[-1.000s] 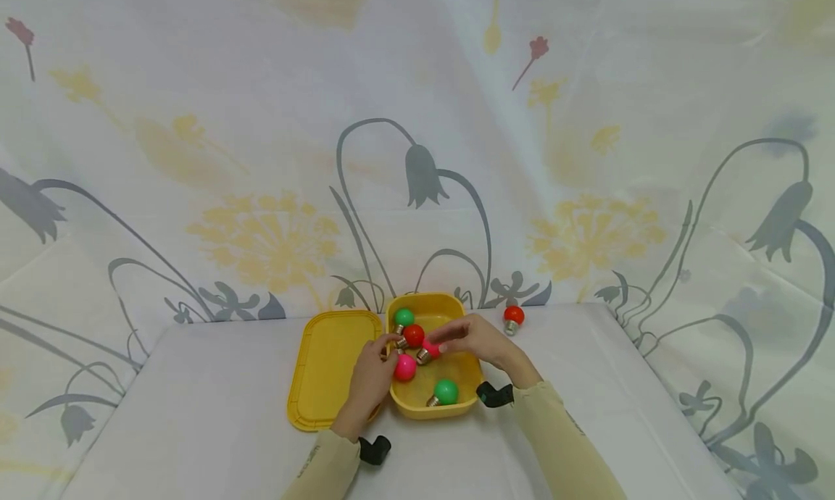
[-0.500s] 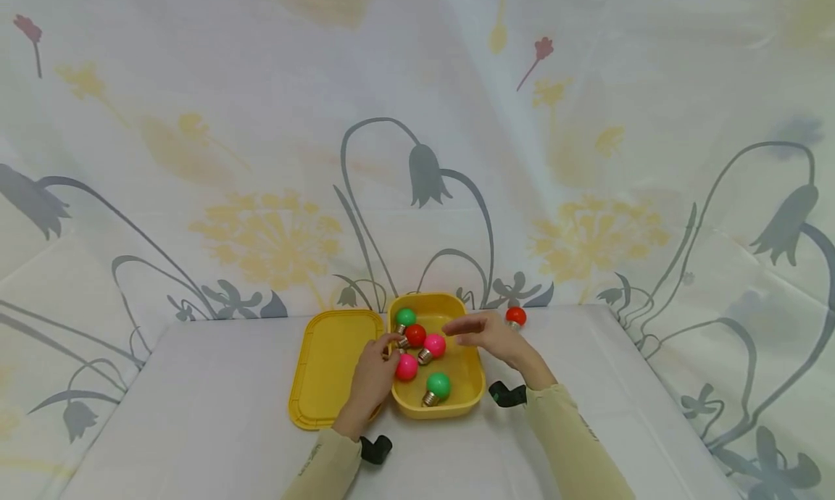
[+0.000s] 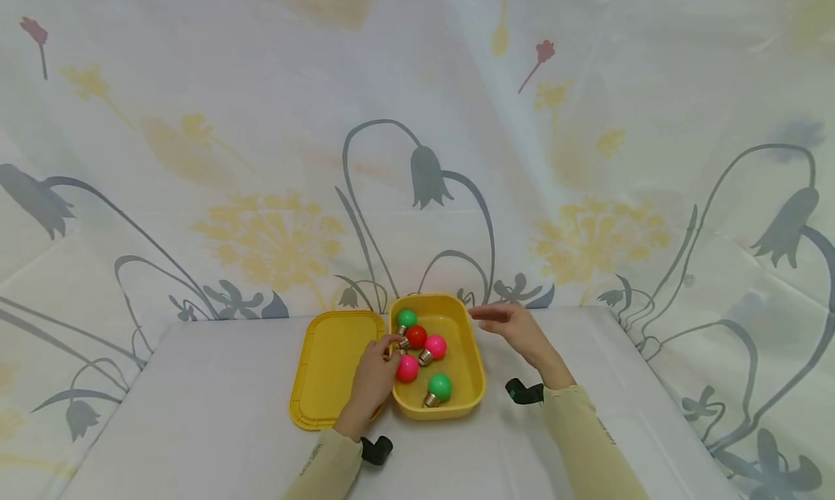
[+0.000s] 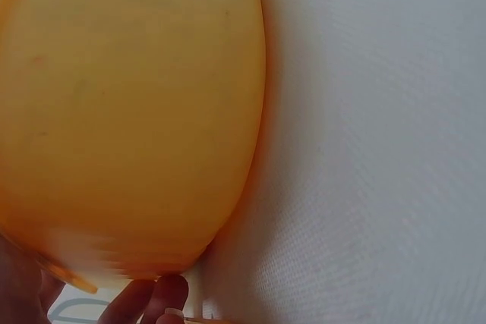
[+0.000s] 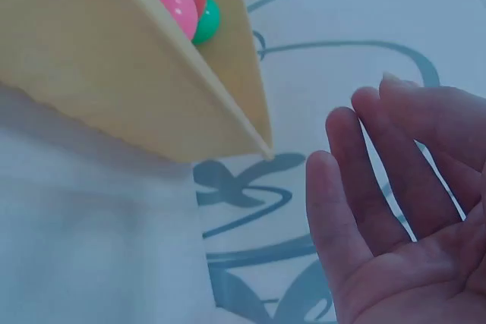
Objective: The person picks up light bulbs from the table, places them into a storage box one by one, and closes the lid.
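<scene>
My left hand grips the left wall of a yellow plastic box, fingers at its rim. In the left wrist view its fingertips press against the outside of the box. Several coloured light bulbs with metal screw bases lie inside: a red bulb, a pink bulb at the middle, another pink bulb beside my left hand, a green bulb at the back and a green bulb at the front. Just right of the box, my right hand hovers empty with fingers extended.
A flat yellow lid lies left of the box, partly under my left forearm. Both stand on a white-covered table. Behind it hangs a pale cloth printed with flowers.
My right hand has let go of the pink bulb in the box and moved right, out past the rim. It now hides the red bulb on the table. The front green bulb has shifted slightly.
</scene>
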`<action>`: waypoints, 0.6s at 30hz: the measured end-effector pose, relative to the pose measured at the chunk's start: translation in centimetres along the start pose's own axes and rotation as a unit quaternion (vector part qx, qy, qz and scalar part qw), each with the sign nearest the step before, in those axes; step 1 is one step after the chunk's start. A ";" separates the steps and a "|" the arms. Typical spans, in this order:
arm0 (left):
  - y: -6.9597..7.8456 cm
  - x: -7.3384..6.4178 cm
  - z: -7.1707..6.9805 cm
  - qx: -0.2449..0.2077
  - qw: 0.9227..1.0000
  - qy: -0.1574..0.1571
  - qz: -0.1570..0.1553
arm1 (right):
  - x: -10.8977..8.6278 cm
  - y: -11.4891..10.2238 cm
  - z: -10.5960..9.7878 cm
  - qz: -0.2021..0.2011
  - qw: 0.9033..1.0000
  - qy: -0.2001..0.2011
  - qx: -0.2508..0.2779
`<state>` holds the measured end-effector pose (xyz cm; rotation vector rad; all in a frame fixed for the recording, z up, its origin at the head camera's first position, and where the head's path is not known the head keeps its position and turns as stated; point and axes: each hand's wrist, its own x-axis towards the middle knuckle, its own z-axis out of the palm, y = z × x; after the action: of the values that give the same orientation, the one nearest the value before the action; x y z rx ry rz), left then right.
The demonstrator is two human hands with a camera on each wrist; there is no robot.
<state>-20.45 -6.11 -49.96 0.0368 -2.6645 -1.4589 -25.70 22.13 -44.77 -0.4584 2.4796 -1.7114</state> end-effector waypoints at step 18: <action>0.0 0.0 0.0 0.012 1.000 0.002 -0.001 | -0.9 2.6 -3.4 0.043 0.992 0.116 0.008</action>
<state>-20.49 -6.11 -49.98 0.0437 -2.6795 -1.4246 -26.22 26.31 -46.01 -0.1554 2.5944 -1.8437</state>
